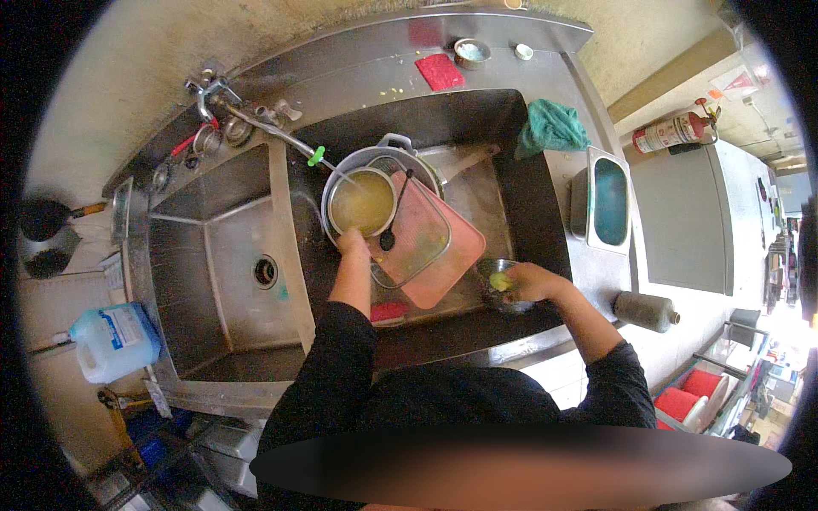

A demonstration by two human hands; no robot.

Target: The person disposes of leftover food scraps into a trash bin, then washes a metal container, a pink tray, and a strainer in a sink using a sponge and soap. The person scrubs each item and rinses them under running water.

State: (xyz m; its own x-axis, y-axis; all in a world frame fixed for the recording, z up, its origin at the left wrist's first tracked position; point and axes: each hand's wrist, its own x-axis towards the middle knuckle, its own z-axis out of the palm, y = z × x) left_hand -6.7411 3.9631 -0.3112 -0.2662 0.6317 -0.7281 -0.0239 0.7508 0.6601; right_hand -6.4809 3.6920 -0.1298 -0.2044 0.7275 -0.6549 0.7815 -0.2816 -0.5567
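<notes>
Water from the faucet hose (pixel 278 131) with a green clip runs into a round metal pot (pixel 362 202) of cloudy yellowish liquid. My left hand (pixel 353 243) is at the pot's near rim; its fingers are partly hidden. Under and around it stands a larger pot (pixel 328 191) with a loop handle. A pink cutting board (pixel 463 246), a clear rectangular lid or container (pixel 415 271) and a black spoon (pixel 388 239) lie beside it. At the right, my right hand (pixel 529 282) grips a yellow-green sponge (pixel 500 281) over a metal bowl (pixel 511 303) in the sink.
An unoccupied-looking left basin (pixel 255 223) has a drain (pixel 265 271). A green cloth (pixel 553 128) hangs over the sink's right corner. Near it stands a steel container of blue liquid (pixel 610 201). A red cloth (pixel 439 71) and small bowl (pixel 471 52) sit on the back ledge.
</notes>
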